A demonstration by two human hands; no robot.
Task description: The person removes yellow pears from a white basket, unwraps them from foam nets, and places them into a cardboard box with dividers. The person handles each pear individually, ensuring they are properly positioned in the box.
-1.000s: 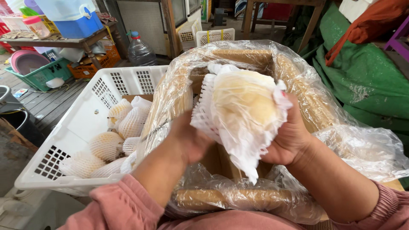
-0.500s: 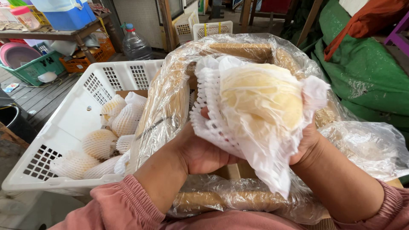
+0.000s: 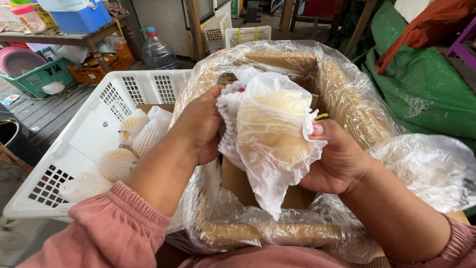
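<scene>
Holding a pale round fruit (image 3: 270,131) in white foam netting above the plastic-lined cardboard box (image 3: 277,62), we grip it with our left hand (image 3: 201,124) and right hand (image 3: 334,161). Left of the box, a white crate (image 3: 89,134) holds more wrapped fruits (image 3: 141,131).

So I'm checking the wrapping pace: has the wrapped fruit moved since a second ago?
Yes. The wrapped fruit, held by the left hand and right hand, has turned and dropped slightly lower against the cardboard box rim.
</scene>
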